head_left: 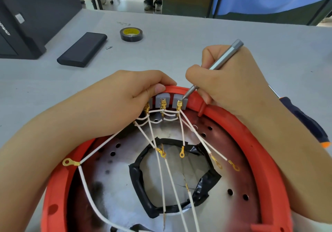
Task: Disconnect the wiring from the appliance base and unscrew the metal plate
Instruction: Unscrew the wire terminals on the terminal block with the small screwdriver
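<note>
Red appliance base sits on grey table, right in front of the person, open side up. Inside it the metal plate w/ round holes and a black-taped cutout at centre. White wires w/ gold ring lugs fan out over the plate from 3 grey terminal blocks on the far rim. Left hand grips the rim beside the left block, thumb on top. Right hand closed round a slim silver screwdriver, pen-style; tip touches the right block by its gold connector. Blue/orange-handled tool lies under right forearm. Further back: black case, small bit just beside it, tape roll w/ yellow core, dark box far left
</note>
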{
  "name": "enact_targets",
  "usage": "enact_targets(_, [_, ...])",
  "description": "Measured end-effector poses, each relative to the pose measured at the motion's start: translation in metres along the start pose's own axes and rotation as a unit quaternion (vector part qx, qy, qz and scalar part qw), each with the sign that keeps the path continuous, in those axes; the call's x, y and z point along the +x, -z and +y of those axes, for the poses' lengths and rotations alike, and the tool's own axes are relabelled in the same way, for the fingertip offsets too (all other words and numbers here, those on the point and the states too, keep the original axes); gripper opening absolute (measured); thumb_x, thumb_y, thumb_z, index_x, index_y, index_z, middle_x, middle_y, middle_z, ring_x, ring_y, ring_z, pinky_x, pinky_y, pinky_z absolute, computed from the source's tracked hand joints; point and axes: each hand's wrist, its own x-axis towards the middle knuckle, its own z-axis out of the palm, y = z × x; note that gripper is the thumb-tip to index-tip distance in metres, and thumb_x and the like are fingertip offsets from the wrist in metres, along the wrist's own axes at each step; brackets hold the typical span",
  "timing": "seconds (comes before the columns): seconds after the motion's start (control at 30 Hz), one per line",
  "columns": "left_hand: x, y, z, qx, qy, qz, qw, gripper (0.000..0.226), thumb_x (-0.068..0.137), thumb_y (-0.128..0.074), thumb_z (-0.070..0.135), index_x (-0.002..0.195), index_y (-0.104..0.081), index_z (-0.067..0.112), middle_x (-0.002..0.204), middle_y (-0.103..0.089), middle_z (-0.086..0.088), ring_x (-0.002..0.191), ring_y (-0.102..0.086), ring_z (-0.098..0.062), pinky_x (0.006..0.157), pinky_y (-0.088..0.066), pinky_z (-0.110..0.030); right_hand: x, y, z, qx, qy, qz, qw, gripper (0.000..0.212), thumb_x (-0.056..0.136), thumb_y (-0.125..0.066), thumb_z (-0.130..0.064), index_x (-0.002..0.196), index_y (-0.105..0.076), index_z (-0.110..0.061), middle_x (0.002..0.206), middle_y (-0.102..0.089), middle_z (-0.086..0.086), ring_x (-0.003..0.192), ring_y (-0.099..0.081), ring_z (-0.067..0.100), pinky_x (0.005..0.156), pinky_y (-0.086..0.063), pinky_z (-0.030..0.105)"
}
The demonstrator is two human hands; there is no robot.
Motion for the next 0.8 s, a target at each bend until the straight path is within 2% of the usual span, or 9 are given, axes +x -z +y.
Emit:
enact_targets(0.2, [0.000, 0.001, -0.001, 0.004, -0.008, -0.004, 1.000, 0.029, 0.093, -0.034, 0.041, 0.111, -0.055, 0.050, 0.091, -0.067, 0.013, 0.085, -0.059, -0.003, 0.082, -0.046, -0.026, 0.000, 0.001, 0.000, 0.004, 0.004, 0.007, 1.000, 0.033, 0.074, -0.058, -0.004, 0.052, -0.034, -0.013, 0.031, -0.038, 0.000, 0.026, -0.036, 0.011, 0.034, -0.030, 0.017])
enact_targets(0.3, [0.001, 0.001, -0.003, 0.006, -0.011, -0.005, 1.000, 0.028, 0.093, -0.035, 0.040, 0.109, -0.056, 0.050, 0.085, -0.066, 0.015, 0.079, -0.056, 0.001, 0.070, -0.042, -0.012, 0.002, 0.001, 0.000, 0.011, -0.014, -0.008, 1.000, 0.032, 0.072, -0.058, -0.004, 0.051, -0.035, -0.013, 0.031, -0.038, 0.001, 0.026, -0.036, 0.011, 0.034, -0.029, 0.014])
enact_targets(0.43, [0.001, 0.000, -0.002, 0.006, -0.014, -0.001, 1.000, 0.027, 0.093, -0.035, 0.038, 0.103, -0.056, 0.052, 0.077, -0.061, 0.020, 0.072, -0.053, 0.005, 0.059, -0.036, -0.005, 0.011, 0.002, -0.001, 0.028, -0.079, -0.052, 0.995, 0.035, 0.071, -0.057, -0.003, 0.049, -0.032, -0.014, 0.030, -0.033, 0.000, 0.026, -0.028, 0.012, 0.034, -0.023, 0.011])
enact_targets(0.63, [0.002, 0.000, -0.002, 0.002, -0.011, -0.001, 1.000, 0.029, 0.092, -0.035, 0.037, 0.107, -0.058, 0.048, 0.076, -0.064, 0.011, 0.070, -0.053, 0.001, 0.062, -0.039, -0.010, 0.018, 0.003, -0.003, 0.068, -0.158, -0.100, 0.980, 0.037, 0.076, -0.054, 0.000, 0.054, -0.029, -0.014, 0.034, -0.029, 0.001, 0.023, -0.024, 0.008, 0.031, -0.019, 0.009])
enact_targets(0.8, [0.002, 0.000, -0.002, -0.001, -0.008, -0.001, 1.000, 0.028, 0.092, -0.036, 0.037, 0.105, -0.057, 0.050, 0.073, -0.062, 0.009, 0.065, -0.052, 0.001, 0.057, -0.038, -0.009, 0.016, 0.002, -0.002, 0.051, -0.147, -0.079, 0.985, 0.036, 0.075, -0.056, -0.004, 0.054, -0.029, -0.015, 0.034, -0.029, 0.000, 0.026, -0.024, 0.009, 0.030, -0.019, 0.012])
